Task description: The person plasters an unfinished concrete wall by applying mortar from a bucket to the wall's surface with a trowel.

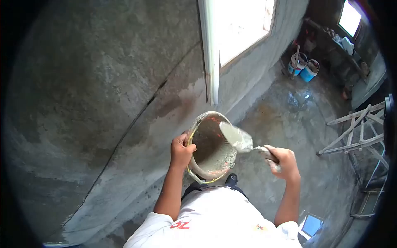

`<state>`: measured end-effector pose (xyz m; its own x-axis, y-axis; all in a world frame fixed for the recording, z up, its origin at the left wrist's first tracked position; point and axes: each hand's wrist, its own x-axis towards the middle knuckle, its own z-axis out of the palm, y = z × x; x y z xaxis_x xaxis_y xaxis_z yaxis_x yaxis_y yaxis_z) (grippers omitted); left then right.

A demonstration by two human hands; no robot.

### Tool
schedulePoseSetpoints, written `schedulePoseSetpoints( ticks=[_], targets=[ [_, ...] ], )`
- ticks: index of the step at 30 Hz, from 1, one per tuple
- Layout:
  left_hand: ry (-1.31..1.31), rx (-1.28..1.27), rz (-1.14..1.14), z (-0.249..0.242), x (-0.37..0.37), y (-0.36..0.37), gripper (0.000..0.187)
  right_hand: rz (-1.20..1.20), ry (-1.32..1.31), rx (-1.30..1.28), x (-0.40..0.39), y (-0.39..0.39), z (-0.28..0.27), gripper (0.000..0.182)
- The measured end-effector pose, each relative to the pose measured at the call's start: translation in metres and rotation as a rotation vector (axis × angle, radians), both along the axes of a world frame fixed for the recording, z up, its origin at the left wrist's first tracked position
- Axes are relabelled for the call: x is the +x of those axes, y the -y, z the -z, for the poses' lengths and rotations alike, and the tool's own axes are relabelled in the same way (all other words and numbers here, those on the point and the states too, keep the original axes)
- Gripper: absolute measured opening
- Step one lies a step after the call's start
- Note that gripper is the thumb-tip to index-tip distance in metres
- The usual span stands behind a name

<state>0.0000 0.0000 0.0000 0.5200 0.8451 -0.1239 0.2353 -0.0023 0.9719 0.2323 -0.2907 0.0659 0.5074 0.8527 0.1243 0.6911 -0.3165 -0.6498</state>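
My left hand (182, 149) grips the near-left rim of a mortar-smeared bucket (206, 142), thumb over the edge and fingers outside. The bucket is tilted so its mouth faces up toward me; wet grey mortar (223, 159) clings inside on the lower right. In my right hand (284, 163) is the crusted handle of a trowel (236, 137). Its blade, coated in grey mortar, overlaps the right part of the bucket's rim and points left into the mouth. My fingers are closed round the handle.
A grey plastered wall (103, 82) with a long dark line fills the left. Beyond the bucket are a pale upright strip (211, 53) and a bright window opening (244, 33). Two buckets (304, 68) stand far right, and a wooden trestle (355, 130) on the right over wet-looking floor (285, 111).
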Motion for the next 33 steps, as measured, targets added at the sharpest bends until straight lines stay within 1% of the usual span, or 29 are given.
schedulePoseSetpoints(
  ticks=[2,3,5,6,7,8,9,10,11,12,13,14,15,16,17,18,19,20,21,22,23,24,26,27,29,30,31,33],
  targets=[
    [0.031,0.042,0.055,-0.009,-0.02,0.007,0.022,-0.068,-0.089,-0.276,-0.022,-0.005,-0.011,0.038],
    [0.031,0.163,0.069,-0.005,0.014,-0.023,0.022,-0.061,-0.084,-0.154,0.011,-0.036,0.035,0.038],
    [0.015,0.168,0.126,-0.006,0.023,0.008,0.02,-0.174,-0.303,-0.184,0.021,-0.03,0.063,0.037],
    [-0.009,0.127,0.135,-0.001,0.02,0.027,0.02,-0.164,-0.334,-0.22,0.02,-0.022,0.077,0.037],
    [-0.048,0.173,0.166,0.001,0.023,0.029,0.018,-0.23,-0.378,-0.237,0.023,-0.032,0.093,0.033],
    [-0.082,0.217,0.196,0.003,0.026,0.032,0.016,-0.298,-0.418,-0.257,0.025,-0.038,0.101,0.032],
    [-0.088,0.22,0.2,0.002,0.029,0.033,0.016,-0.296,-0.424,-0.252,0.023,-0.046,0.103,0.032],
    [-0.158,0.336,0.212,0.001,0.035,0.039,0.01,-0.278,-0.425,-0.382,0.023,-0.05,0.102,0.034],
    [-0.23,0.448,0.224,0.002,0.039,0.046,0.009,-0.26,-0.427,-0.515,0.023,-0.052,0.103,0.037],
    [-0.239,0.442,0.229,0.009,0.043,0.05,0.009,-0.296,-0.527,-0.493,0.024,-0.051,0.107,0.039],
    [-0.199,0.416,0.256,0.022,0.051,0.054,0.018,-0.288,-0.538,-0.495,0.027,-0.051,0.11,0.039],
    [-0.159,0.392,0.288,0.034,0.058,0.057,0.028,-0.327,-0.678,-0.595,0.032,-0.051,0.115,0.037],
    [-0.164,0.389,0.303,0.042,0.063,0.062,0.028,-0.368,-0.82,-0.693,0.033,-0.049,0.123,0.037],
    [-0.076,0.404,0.341,0.047,0.07,0.065,0.035,-0.421,-0.978,-0.642,0.038,-0.046,0.158,0.031],
    [0.015,0.424,0.376,0.054,0.078,0.066,0.041,-0.412,-0.978,-0.63,0.039,-0.042,0.18,0.031],
    [0.11,0.546,0.352,0.069,0.085,0.065,0.036,-0.344,-1.213,-0.625,0.038,-0.036,0.196,0.03],
    [0.112,0.552,0.354,0.055,0.086,0.069,0.036,-0.275,-1.446,-0.617,0.037,-0.029,0.204,0.03],
    [0.031,0.386,0.349,0.04,0.083,0.076,0.029,-0.34,-1.634,-0.587,0.042,-0.017,0.209,0.025],
    [-0.049,0.227,0.339,0.026,0.081,0.08,0.023,-0.293,-1.74,-0.519,0.038,-0.005,0.214,0.029],
    [-0.095,0.131,0.305,0.02,0.077,0.078,0.009,-0.279,-1.852,-0.44,0.038,0.008,0.217,0.032],
    [-0.089,0.137,0.296,0.027,0.068,0.071,0.009,-0.264,-1.963,-0.363,0.037,0.021,0.216,0.036],
    [-0.049,0.066,0.27,0.044,0.059,0.06,0.008,-0.279,-1.997,-0.281,0.038,0.032,0.208,0.04],
    [0.021,-0.06,0.205,0.031,0.056,0.056,0.013,-0.316,-2.088,-0.145,0.041,0.051,0.205,0.051],
    [0.044,-0.045,0.199,0.027,0.056,0.054,0.013,-0.345,-2.092,-0.097,0.045,0.06,0.203,0.053],
    [0.11,-0.1,0.123,0.021,0.05,0.049,0.014,-0.324,-2.095,-0.005,0.049,0.067,0.195,0.053],
    [0.116,-0.095,0.098,0.019,0.048,0.045,0.016,-0.342,-2.132,0.046,0.052,0.069,0.197,0.053],
    [0.145,-0.075,0.093,0.011,0.05,0.044,0.016,-0.376,-2.152,0.083,0.054,0.066,0.187,0.053],
    [0.165,-0.112,0.001,-0.009,0.051,0.042,0.017,-0.402,-2.083,0.138,0.059,0.058,0.169,0.054]
  ],
)
